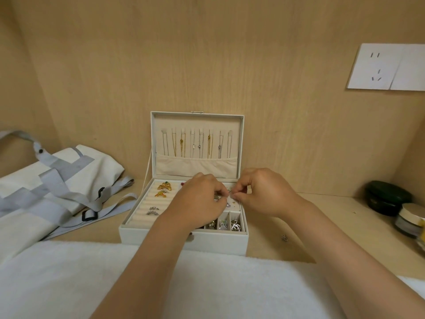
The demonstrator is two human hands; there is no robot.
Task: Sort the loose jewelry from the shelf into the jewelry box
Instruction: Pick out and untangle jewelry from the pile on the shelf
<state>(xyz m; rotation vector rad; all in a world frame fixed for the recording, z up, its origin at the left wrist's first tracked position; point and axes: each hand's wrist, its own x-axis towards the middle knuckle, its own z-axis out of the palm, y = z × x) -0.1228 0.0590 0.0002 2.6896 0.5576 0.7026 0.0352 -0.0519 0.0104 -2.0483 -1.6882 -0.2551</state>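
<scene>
1. Two hands meet over the back right compartment of the open jewelry box (184, 241), at the centre of the frame; the left hand (202, 200) and the right hand (264, 192) both have fingers curled, their fingertips pinching a small silver piece (230, 195) between them; it is too small to name, and its long axis cannot be told.
2. The pinched piece hangs directly above the compartment floor, so setting it down looks like a short drop straight below; both hands are equally near.
3. One loose piece (284, 237) lies on the shelf (322, 226) just right of the box's front corner, lower right of the hands; the right hand is clearly nearer, and I judge it the natural one to reach there.
4. Both forearms come up from the bottom edge and converge; wrists are raised, knuckles up, palms facing down and inward.
5. Rings sit in the ring rolls (147, 203) at left; the front right compartments (224, 223) already hold pieces.
</scene>
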